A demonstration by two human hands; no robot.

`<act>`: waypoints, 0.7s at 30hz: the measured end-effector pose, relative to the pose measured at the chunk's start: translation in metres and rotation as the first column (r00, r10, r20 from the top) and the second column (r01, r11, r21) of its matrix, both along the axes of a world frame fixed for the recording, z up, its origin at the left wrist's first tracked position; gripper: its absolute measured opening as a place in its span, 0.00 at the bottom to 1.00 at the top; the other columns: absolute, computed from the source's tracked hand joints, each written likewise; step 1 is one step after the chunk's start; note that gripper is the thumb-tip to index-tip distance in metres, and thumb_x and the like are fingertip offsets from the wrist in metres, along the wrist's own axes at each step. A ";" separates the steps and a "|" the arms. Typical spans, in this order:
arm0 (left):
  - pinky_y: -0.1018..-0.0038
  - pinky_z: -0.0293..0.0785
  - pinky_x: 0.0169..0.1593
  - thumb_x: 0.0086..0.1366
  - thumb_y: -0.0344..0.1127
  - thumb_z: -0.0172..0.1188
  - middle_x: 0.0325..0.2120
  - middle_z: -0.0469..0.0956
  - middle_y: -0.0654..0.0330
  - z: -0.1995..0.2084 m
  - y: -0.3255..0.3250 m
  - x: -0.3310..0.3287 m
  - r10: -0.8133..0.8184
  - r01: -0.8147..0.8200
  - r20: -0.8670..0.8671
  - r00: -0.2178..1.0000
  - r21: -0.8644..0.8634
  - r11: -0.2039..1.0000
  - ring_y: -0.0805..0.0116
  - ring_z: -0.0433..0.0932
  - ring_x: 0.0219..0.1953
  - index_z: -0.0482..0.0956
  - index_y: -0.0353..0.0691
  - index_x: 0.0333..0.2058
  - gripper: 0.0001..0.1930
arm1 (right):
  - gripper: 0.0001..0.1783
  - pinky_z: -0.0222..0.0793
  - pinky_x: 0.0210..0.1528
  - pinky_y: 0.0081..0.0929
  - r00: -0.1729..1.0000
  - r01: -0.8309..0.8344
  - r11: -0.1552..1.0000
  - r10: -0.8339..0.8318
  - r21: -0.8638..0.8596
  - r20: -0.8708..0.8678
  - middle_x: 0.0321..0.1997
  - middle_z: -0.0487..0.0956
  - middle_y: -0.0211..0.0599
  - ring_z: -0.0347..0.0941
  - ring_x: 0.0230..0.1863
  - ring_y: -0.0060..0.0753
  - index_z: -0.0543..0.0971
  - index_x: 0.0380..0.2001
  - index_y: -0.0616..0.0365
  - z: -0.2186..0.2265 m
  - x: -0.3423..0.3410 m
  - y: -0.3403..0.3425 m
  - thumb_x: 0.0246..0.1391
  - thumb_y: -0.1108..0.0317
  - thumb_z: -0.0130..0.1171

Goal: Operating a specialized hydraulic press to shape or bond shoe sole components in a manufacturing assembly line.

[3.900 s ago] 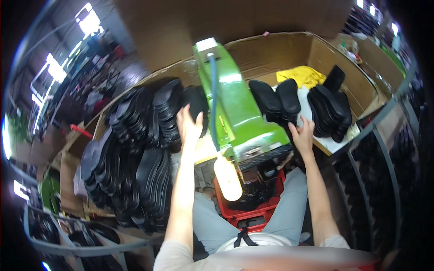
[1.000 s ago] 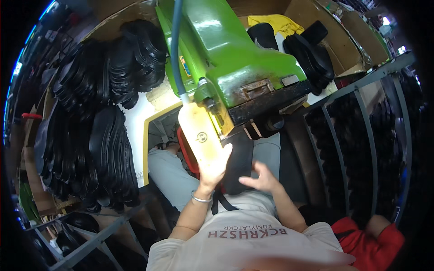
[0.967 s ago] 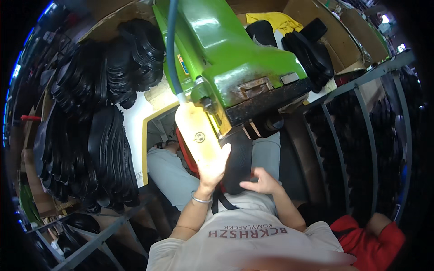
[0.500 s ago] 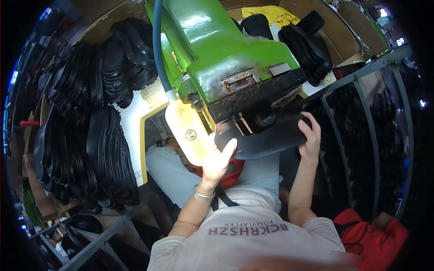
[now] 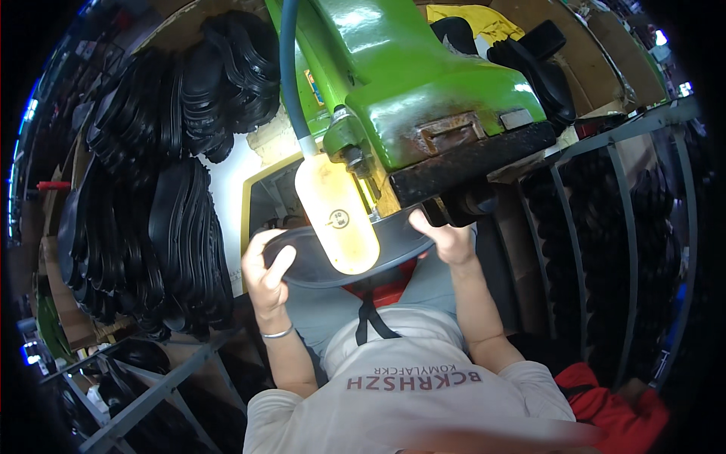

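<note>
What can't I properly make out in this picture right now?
- Black sole, head view: its middle is covered by the glowing lamp; its underside faces away.
- Right hand, head view: most fingers are hidden by the hand itself and the sole.
- Green machine, head view: its far end is cut off by the upper edge.

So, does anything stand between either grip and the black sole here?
Nothing visible: the left-hand grip holds one end of the black sole, the right-hand grip the other. The lit lamp hides the sole's middle from this camera; whether they touch, I can't tell.
</note>
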State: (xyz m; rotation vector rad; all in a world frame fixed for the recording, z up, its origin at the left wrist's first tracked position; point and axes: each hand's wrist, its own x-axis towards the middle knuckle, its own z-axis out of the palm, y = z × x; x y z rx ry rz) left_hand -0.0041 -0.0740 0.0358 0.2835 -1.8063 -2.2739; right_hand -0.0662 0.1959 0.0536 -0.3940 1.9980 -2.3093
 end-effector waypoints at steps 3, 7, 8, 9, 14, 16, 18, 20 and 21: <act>0.80 0.70 0.39 0.52 0.22 0.63 0.29 0.76 0.60 -0.019 -0.015 0.025 -0.041 0.040 0.050 0.998 0.019 0.999 0.76 0.73 0.31 0.71 0.34 0.30 0.09 | 0.23 0.63 0.52 0.23 0.999 -0.042 0.999 0.041 0.010 0.013 0.46 0.73 0.35 0.69 0.47 0.23 0.69 0.45 0.65 0.002 0.001 -0.014 0.44 0.77 0.64; 0.83 0.69 0.32 0.51 0.25 0.68 0.26 0.76 0.64 -0.043 0.007 0.063 -0.340 0.342 0.244 0.908 0.036 0.939 0.80 0.72 0.26 0.71 0.36 0.27 0.11 | 0.33 0.67 0.51 0.23 0.971 -0.037 0.998 0.049 -0.053 0.234 0.44 0.75 0.36 0.72 0.45 0.24 0.66 0.47 0.66 -0.004 0.001 -0.021 0.36 0.80 0.70; 0.82 0.69 0.30 0.51 0.25 0.68 0.26 0.76 0.65 -0.052 0.019 0.071 -0.398 0.433 0.307 0.865 -0.053 0.900 0.81 0.72 0.26 0.72 0.36 0.27 0.11 | 0.36 0.70 0.49 0.23 0.968 -0.020 0.998 0.035 -0.061 0.250 0.42 0.77 0.37 0.74 0.43 0.25 0.64 0.49 0.67 -0.003 0.000 -0.023 0.35 0.80 0.71; 0.82 0.68 0.28 0.51 0.26 0.68 0.26 0.77 0.66 -0.058 0.035 0.075 -0.446 0.523 0.371 0.814 -0.135 0.842 0.82 0.73 0.26 0.74 0.35 0.28 0.10 | 0.36 0.70 0.49 0.23 0.968 -0.024 0.998 0.039 -0.062 0.249 0.42 0.77 0.37 0.74 0.43 0.25 0.64 0.49 0.67 -0.003 -0.001 -0.025 0.35 0.80 0.71; 0.75 0.68 0.22 0.54 0.37 0.67 0.16 0.76 0.56 -0.054 0.110 0.061 -0.492 0.594 0.338 0.803 -0.388 0.705 0.74 0.70 0.14 0.78 0.33 0.34 0.14 | 0.29 0.66 0.29 0.16 0.998 0.067 0.992 -0.066 0.108 -0.019 0.33 0.75 0.33 0.71 0.29 0.17 0.67 0.42 0.65 -0.011 0.004 -0.020 0.36 0.79 0.71; 0.75 0.68 0.23 0.54 0.38 0.67 0.17 0.77 0.56 -0.046 0.115 0.047 -0.504 0.574 0.275 0.819 -0.372 0.729 0.75 0.71 0.15 0.78 0.33 0.34 0.15 | 0.25 0.54 0.20 0.13 0.998 0.057 0.959 -0.045 0.277 -0.051 0.24 0.72 0.26 0.62 0.21 0.11 0.68 0.36 0.61 -0.009 0.004 0.000 0.36 0.75 0.72; 0.79 0.70 0.26 0.53 0.35 0.68 0.24 0.80 0.56 -0.032 0.116 0.032 -0.526 0.564 0.204 0.826 -0.341 0.753 0.77 0.74 0.20 0.77 0.32 0.38 0.17 | 0.22 0.51 0.19 0.13 0.997 0.071 0.953 -0.061 0.296 -0.043 0.15 0.66 0.20 0.56 0.18 0.09 0.69 0.36 0.60 0.002 0.007 0.020 0.39 0.72 0.71; 0.80 0.75 0.35 0.55 0.26 0.64 0.32 0.81 0.56 -0.028 0.101 0.019 -0.534 0.560 0.186 0.825 -0.138 0.817 0.74 0.79 0.31 0.73 0.32 0.45 0.18 | 0.16 0.55 0.22 0.12 0.990 0.143 0.846 -0.129 0.514 -0.064 0.16 0.69 0.21 0.59 0.19 0.09 0.74 0.38 0.62 0.030 0.000 0.050 0.44 0.73 0.66; 0.79 0.76 0.38 0.56 0.23 0.62 0.35 0.80 0.55 -0.024 0.094 0.012 -0.497 0.511 0.158 0.853 -0.060 0.857 0.72 0.80 0.34 0.71 0.32 0.47 0.19 | 0.12 0.58 0.23 0.12 0.940 0.335 0.893 -0.338 0.300 -0.043 0.21 0.72 0.23 0.64 0.22 0.09 0.75 0.36 0.62 0.042 -0.006 0.062 0.46 0.76 0.63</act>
